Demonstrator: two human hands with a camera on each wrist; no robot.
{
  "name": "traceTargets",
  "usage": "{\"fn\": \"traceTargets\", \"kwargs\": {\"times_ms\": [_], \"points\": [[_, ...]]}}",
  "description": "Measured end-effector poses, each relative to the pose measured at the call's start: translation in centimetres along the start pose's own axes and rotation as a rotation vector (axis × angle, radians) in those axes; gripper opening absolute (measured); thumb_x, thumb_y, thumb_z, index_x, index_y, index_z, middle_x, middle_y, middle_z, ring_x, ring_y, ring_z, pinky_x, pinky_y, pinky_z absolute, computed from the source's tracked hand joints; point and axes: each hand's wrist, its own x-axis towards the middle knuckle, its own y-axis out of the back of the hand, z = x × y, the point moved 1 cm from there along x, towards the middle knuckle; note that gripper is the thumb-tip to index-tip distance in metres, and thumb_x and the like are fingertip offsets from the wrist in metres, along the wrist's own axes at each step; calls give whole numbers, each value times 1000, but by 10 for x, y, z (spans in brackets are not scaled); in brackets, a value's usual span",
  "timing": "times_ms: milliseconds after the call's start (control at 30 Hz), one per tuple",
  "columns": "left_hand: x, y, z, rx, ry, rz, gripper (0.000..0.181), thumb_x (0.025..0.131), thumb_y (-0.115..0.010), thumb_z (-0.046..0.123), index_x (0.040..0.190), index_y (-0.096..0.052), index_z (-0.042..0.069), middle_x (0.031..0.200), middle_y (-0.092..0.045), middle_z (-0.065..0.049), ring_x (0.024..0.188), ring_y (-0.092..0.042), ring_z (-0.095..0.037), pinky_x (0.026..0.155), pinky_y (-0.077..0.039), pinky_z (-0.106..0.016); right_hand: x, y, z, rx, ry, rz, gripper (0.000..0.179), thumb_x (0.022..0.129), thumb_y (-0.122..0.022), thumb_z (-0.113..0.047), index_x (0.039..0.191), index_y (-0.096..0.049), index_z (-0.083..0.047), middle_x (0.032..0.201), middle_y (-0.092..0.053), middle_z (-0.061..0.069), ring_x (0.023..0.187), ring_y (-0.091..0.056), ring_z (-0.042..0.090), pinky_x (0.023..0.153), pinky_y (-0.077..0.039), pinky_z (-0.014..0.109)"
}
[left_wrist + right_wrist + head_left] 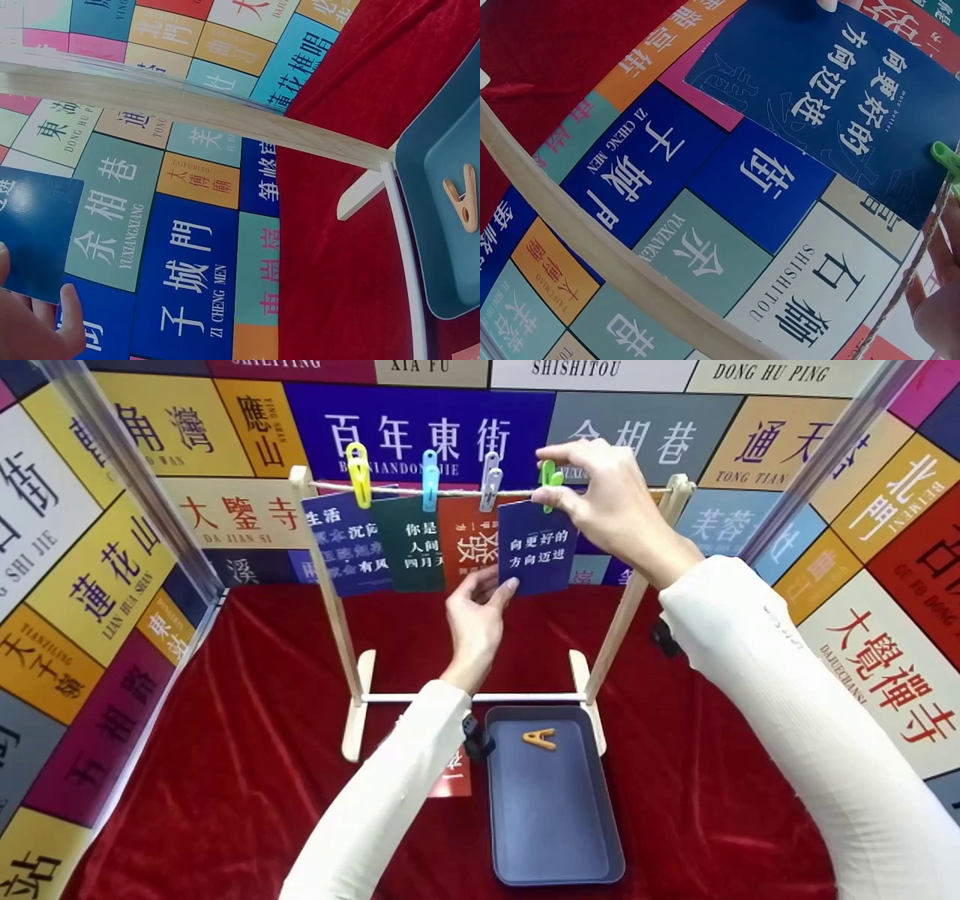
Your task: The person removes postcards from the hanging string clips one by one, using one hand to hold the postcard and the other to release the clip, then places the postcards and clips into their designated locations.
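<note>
Clip (549, 472) pinched by right hand (616, 491) escapes left wrist view; left hand (477, 615) pinches card (538, 540).

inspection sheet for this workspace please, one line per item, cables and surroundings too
surface: red cloth, wrinkled
job's things: wooden rack with a rope; left blue card, green card and red card hang under yellow peg, light-blue peg and grey peg; tray holds an orange peg; another card lies left of it, partly hidden by the left sleeve
clutter: nothing seen
grips: left grip holds right blue card near its lower left corner; right grip pinches green peg at that card's upper edge, whether clipped is unclear
cables: nothing seen
surroundings: panels printed with Chinese characters, behind and both sides
</note>
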Motion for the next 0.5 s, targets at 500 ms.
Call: {"fn": "traceTargets", "kwargs": {"times_ms": [500], "points": [[0, 1, -1, -92, 63, 18, 25, 88, -74, 1, 112, -73, -7, 111, -73, -24, 83, -73, -15, 76, -65, -28, 0, 2, -6, 75, -113, -25, 42, 90, -73, -28, 126, -66, -8, 112, -74, 11, 112, -66, 22, 107, -49, 35]]}}
